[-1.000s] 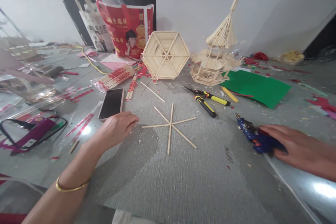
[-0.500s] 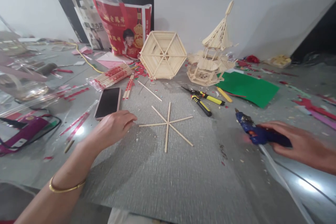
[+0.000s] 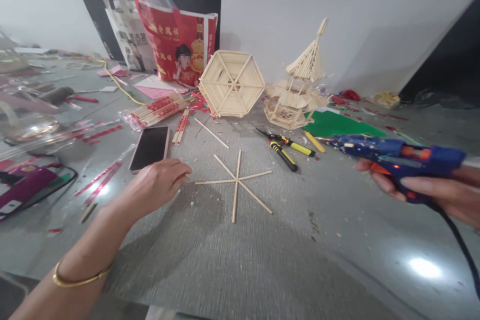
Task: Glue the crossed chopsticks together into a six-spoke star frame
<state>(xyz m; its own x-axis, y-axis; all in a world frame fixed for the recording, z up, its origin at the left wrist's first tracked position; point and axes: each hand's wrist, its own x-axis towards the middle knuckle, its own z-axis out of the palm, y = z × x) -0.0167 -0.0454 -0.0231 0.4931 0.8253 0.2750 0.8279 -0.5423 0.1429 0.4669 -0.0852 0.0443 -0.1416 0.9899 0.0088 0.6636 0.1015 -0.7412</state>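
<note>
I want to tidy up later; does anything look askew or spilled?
The stick pagoda tilts right at its top, possibly exaggerated by the lens. Red scraps lie strewn beside the wrapped stick bundle, like uncleared litter. The crossed sticks near the left hand show nothing odd.

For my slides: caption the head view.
Right hand holding a blue plastic glue gun; left hand beside a six-armed star of pale wooden sticks.

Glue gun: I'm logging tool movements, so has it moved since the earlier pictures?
Yes. The glue gun, in the right hand, has moved up the view relative to the green sheet, whose near edge it now partly hides.
</note>
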